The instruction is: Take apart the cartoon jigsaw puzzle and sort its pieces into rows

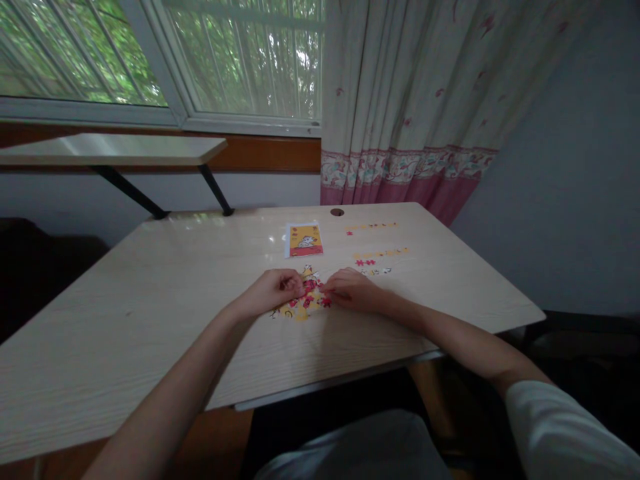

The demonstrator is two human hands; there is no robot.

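Note:
A loose pile of small jigsaw puzzle pieces (301, 312), red, yellow and white, lies on the table in front of me. My left hand (274, 291) reaches in from the left side of the pile, its fingers curled and pinched at the red pieces. From the right, my right hand (354, 289) rests low over the pile's edge with fingertips pressed together by a red piece. Whatever either pinch holds is too small to make out. Behind the pile lies a picture card (305, 240) with a white cartoon animal on yellow and red.
Sorted puzzle pieces lie in rows at the right: a far yellow row (373, 227), a nearer yellow row (381, 254), and red pieces (365, 263) below it. The wooden table (150, 313) has a cable hole (337, 213) and a raised shelf (115, 150) at the back left.

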